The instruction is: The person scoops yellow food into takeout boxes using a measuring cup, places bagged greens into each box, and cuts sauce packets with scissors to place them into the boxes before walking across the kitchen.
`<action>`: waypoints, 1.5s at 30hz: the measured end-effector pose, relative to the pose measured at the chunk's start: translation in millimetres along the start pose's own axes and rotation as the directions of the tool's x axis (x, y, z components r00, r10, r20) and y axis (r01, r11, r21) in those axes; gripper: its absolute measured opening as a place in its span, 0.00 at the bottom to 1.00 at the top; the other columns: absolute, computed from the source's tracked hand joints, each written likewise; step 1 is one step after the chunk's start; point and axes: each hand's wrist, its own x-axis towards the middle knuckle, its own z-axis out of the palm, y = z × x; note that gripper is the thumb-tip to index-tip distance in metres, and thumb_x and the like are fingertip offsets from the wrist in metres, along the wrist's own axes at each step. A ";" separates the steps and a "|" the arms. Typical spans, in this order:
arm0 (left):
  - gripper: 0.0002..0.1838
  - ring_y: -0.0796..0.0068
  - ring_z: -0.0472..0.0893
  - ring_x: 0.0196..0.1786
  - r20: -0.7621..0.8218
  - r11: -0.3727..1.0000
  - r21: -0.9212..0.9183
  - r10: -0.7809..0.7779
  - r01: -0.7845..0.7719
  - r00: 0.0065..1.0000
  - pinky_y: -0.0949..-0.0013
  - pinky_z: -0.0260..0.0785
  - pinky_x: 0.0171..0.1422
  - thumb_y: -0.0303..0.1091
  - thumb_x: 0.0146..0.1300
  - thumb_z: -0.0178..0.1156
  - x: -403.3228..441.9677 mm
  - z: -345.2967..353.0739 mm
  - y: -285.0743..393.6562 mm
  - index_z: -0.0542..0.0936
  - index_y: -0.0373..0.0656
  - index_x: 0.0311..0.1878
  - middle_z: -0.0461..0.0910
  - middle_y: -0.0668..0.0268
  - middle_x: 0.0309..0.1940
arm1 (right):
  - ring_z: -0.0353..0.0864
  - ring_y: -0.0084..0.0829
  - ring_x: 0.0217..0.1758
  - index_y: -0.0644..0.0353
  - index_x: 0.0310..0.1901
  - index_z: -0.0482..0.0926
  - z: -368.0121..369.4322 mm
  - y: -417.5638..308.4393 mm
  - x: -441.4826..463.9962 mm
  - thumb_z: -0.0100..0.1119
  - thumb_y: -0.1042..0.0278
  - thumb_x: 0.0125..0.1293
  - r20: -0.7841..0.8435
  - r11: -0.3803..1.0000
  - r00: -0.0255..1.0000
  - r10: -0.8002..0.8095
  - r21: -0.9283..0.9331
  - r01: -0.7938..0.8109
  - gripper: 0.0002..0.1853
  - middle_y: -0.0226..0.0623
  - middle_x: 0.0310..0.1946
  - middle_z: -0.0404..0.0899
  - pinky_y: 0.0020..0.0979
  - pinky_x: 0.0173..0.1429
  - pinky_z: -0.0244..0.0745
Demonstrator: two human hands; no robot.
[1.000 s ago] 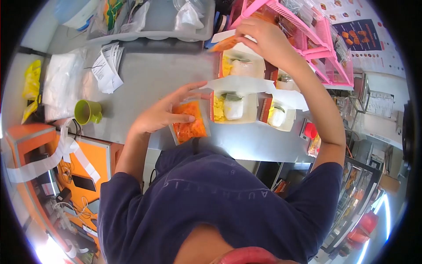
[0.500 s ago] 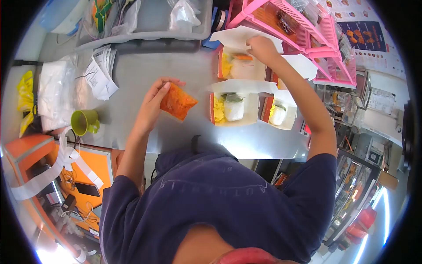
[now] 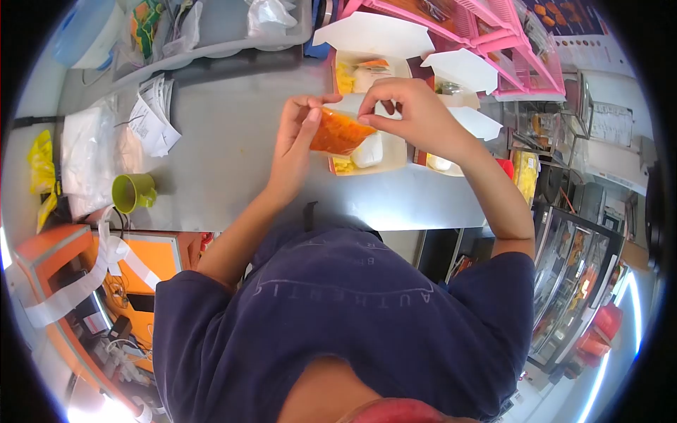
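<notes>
My left hand (image 3: 295, 141) holds an orange sauce packet (image 3: 341, 132), pinched by its left end between thumb and fingers. My right hand (image 3: 416, 114) has thumb and forefinger at the packet's upper right corner, pinching it. Below the packet stands a food box (image 3: 396, 156) with a white wrapped bundle (image 3: 369, 151) and yellow food (image 3: 343, 165), partly hidden by the packet. Behind it, another open box with a raised white lid (image 3: 377, 34) contains yellow food and an orange packet (image 3: 374, 63). Two more boxes are partly covered by my right hand and forearm.
A pink plastic rack (image 3: 504, 42) stands at the back right. A grey tray (image 3: 211, 53) with plastic bags lies at the back left. Paper slips (image 3: 155, 116), a green mug (image 3: 134, 192) and clear plastic bags (image 3: 88, 151) are on the left of the metal table (image 3: 218, 141).
My right hand has left the back left box and come to the packet's corner. My left hand has carried the packet right, over the front left box. An orange packet shows in the back box.
</notes>
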 end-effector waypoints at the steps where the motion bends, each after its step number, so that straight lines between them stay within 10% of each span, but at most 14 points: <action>1: 0.09 0.69 0.69 0.58 0.001 0.995 0.073 0.064 -0.064 0.998 0.65 0.60 0.62 0.36 0.70 0.41 1.4 4.6 -5.1 0.64 0.45 0.49 0.68 0.54 0.56 | 0.69 0.23 0.26 0.60 0.30 0.76 -3.7 -1.0 -6.8 0.59 0.70 0.55 0.012 0.996 1.000 -0.016 -0.087 0.017 0.05 0.30 0.26 0.73 0.25 0.28 0.62; 13: 0.17 0.69 0.71 0.54 -0.200 0.945 0.324 0.122 -0.052 0.972 0.67 0.60 0.60 0.37 0.67 0.47 -29.9 -28.6 -12.2 0.65 0.42 0.57 0.70 0.58 0.55 | 0.75 0.42 0.27 0.63 0.30 0.69 58.5 109.4 -42.3 0.54 0.74 0.56 -0.254 0.837 0.965 -0.071 -0.542 -0.081 0.04 0.41 0.28 0.68 0.40 0.30 0.70; 26: 0.18 0.73 0.72 0.48 -0.314 0.924 0.363 0.002 0.118 0.949 0.69 0.62 0.55 0.35 0.65 0.49 -53.7 -29.5 -18.2 0.64 0.42 0.57 0.72 0.59 0.52 | 0.78 0.42 0.31 0.63 0.31 0.73 117.6 167.7 -35.6 0.50 0.75 0.57 -0.189 0.835 0.981 -0.045 -0.546 -0.067 0.03 0.41 0.33 0.74 0.38 0.35 0.75; 35: 0.21 0.73 0.73 0.48 -0.400 0.920 0.359 0.001 0.155 0.917 0.67 0.63 0.57 0.40 0.66 0.48 -34.0 -43.7 -26.8 0.64 0.42 0.59 0.72 0.59 0.53 | 0.73 0.43 0.27 0.61 0.25 0.71 -34.9 101.8 -54.8 0.53 0.62 0.62 -0.608 0.920 0.789 -0.086 -0.352 -0.170 0.13 0.41 0.24 0.70 0.39 0.31 0.67; 41: 0.21 0.74 0.73 0.47 -0.436 0.935 0.346 0.084 0.081 0.896 0.67 0.64 0.56 0.41 0.66 0.48 -6.5 -40.8 -22.0 0.64 0.41 0.58 0.72 0.60 0.53 | 0.74 0.44 0.44 0.61 0.46 0.70 -81.9 147.3 27.3 0.47 0.72 0.60 -0.482 0.798 0.809 -0.335 -0.602 -0.028 0.12 0.43 0.40 0.74 0.41 0.47 0.71; 45: 0.20 0.75 0.73 0.46 -0.457 0.941 0.334 0.108 0.058 0.883 0.68 0.64 0.55 0.40 0.66 0.48 6.8 -43.1 -18.9 0.64 0.42 0.58 0.72 0.60 0.52 | 0.74 0.49 0.47 0.65 0.49 0.70 -94.0 213.1 120.6 0.50 0.66 0.59 -0.475 0.791 0.856 -0.204 -0.596 -0.142 0.17 0.51 0.42 0.74 0.45 0.51 0.69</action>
